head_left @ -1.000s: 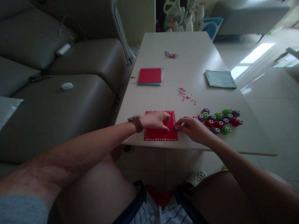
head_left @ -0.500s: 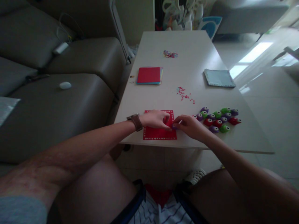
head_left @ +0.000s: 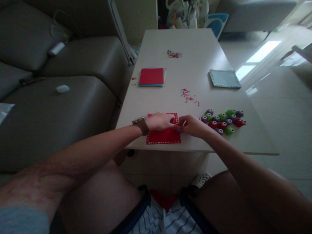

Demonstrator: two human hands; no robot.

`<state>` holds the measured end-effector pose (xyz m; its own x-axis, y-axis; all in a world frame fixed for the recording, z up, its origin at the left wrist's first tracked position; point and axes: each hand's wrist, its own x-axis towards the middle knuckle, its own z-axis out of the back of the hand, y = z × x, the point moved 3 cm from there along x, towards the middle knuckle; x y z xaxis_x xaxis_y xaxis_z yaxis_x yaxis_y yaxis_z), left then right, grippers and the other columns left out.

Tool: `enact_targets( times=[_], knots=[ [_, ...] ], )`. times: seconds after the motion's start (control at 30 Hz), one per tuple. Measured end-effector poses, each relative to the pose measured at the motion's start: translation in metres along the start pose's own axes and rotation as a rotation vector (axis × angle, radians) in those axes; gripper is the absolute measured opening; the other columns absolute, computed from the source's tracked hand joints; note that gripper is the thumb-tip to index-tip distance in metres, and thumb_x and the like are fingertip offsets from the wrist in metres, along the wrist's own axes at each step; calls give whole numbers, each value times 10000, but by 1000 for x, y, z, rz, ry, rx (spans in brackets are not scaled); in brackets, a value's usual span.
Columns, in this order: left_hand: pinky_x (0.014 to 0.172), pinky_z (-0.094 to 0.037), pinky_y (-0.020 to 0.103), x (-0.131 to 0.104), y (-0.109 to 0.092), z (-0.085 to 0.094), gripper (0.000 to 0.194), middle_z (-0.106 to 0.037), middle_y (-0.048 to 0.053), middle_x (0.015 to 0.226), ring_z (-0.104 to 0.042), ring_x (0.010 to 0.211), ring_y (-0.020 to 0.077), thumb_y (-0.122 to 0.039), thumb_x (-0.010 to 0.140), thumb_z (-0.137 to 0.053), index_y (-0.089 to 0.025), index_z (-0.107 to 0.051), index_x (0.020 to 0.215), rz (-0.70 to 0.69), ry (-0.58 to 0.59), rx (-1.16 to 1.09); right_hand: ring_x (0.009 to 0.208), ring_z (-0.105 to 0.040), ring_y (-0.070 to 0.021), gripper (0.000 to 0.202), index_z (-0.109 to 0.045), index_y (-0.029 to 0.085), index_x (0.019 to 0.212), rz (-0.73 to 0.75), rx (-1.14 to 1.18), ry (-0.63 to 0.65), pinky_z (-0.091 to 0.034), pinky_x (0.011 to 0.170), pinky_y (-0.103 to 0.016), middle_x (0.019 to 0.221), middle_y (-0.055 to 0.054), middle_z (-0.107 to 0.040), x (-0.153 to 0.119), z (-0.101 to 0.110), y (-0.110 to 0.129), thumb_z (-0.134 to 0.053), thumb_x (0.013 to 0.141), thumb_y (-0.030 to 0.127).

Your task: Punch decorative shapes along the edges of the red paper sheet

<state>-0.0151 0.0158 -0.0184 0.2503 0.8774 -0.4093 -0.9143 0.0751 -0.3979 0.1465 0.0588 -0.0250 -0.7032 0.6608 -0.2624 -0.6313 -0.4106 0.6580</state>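
Observation:
A square sheet of red paper (head_left: 162,138) lies at the table's near edge, its border punched with small hearts and dots. Over the sheet is my left hand (head_left: 161,122), its fingers curled and thumb stretched to the paper's right edge, holding the sheet there. At that edge my right hand (head_left: 193,125) pinches a small purple paper punch (head_left: 179,131), mostly hidden under the fingers. The fingertips of both hands meet above it. Right of my hands stand several similar punches (head_left: 222,125) in purple, green and red.
Red paper bits (head_left: 188,97) are scattered beyond my hands, and a multicoloured heap of bits (head_left: 174,54) lies farther off. A stack of coloured paper (head_left: 151,77) sits at left, a pale blue punched stack (head_left: 224,79) at right. A grey sofa (head_left: 80,100) flanks the table (head_left: 185,39).
My left thumb and fingers have closed in towards my right fingertips, so the hands now touch at the purple paper punch. The whole view has shifted slightly.

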Motion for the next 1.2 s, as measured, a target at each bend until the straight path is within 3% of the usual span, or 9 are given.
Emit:
enact_targets(
  times=[0.17, 0.4, 0.6, 0.77, 0.97, 1.2],
  knots=[
    [627, -344, 310, -1, -3, 3, 499, -737, 72, 993, -635, 828, 237, -706, 887, -511, -241, -653, 1002, 13, 9, 12, 606, -527, -143, 264, -678, 183, 752, 71, -30, 7, -367, 580, -293, 693, -40, -684, 3, -1, 4, -679, 833, 434],
    [625, -358, 302, 2, 7, 3, 618, -721, 82, 991, -625, 805, 226, -795, 858, -477, -219, -619, 1030, -36, 57, -27, 620, -575, -158, 248, -709, 180, 764, 50, -8, -19, -387, 587, -292, 711, -48, -711, -9, 7, 2, -681, 858, 409],
    [631, -375, 281, 1, 17, 2, 444, -708, 34, 942, -605, 781, 183, -596, 787, -716, -216, -579, 972, -119, 111, -90, 750, -630, -181, 122, -746, 193, 885, 151, -65, -193, -446, 693, -300, 891, -64, -743, -23, 14, 2, -674, 863, 289],
    [634, -368, 289, 2, 22, -2, 437, -690, 10, 907, -593, 772, 180, -510, 721, -782, -231, -567, 980, -109, 94, -93, 849, -648, -208, 138, -757, 213, 951, 239, -140, -127, -453, 793, -317, 933, -57, -754, -23, 10, 3, -704, 825, 229],
    [610, -347, 297, 0, 25, -2, 419, -675, -2, 850, -576, 734, 175, -487, 677, -816, -237, -566, 901, -115, 75, -107, 926, -615, -272, 157, -734, 198, 949, 169, -394, -296, -405, 814, -371, 879, -95, -736, -25, 28, 0, -606, 885, 262],
    [605, -339, 297, -4, 28, -3, 405, -678, 3, 832, -564, 706, 169, -478, 683, -818, -232, -553, 864, -92, 86, -116, 925, -602, -297, 132, -703, 193, 859, 83, -570, -306, -364, 851, -414, 834, -111, -714, -31, 33, -15, -595, 827, 262]
  ],
)
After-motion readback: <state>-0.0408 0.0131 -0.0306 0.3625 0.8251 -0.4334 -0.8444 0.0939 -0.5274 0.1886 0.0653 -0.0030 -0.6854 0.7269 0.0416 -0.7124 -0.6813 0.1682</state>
